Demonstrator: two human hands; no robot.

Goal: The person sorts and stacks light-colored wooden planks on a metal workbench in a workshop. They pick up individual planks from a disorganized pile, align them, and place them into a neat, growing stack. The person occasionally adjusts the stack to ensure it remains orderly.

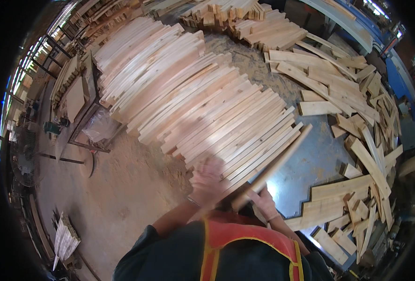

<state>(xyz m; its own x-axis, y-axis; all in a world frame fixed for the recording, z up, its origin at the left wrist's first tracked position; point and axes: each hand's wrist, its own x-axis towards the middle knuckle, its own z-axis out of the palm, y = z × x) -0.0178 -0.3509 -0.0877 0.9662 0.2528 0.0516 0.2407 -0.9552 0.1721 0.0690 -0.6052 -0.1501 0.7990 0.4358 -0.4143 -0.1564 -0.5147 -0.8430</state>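
A long row of pale wooden boards (235,112), packed side by side, runs from the far left to just ahead of me. At its near end, my right hand (263,202) is closed around the lower part of a single wooden board (282,165), which slants up to the right beside the row. That board is slightly blurred. My left hand (206,175) is over the near left ends of the boards. Motion smears its fingers, so I cannot see whether they grip anything.
Loose offcuts and boards (329,84) lie heaped on the right, partly on a shiny metal table (306,173). More stacked boards (273,30) stand at the back. On the left are a metal-framed stand (88,122) and a dusty floor (123,187). A broom-like bundle (67,239) is at the lower left.
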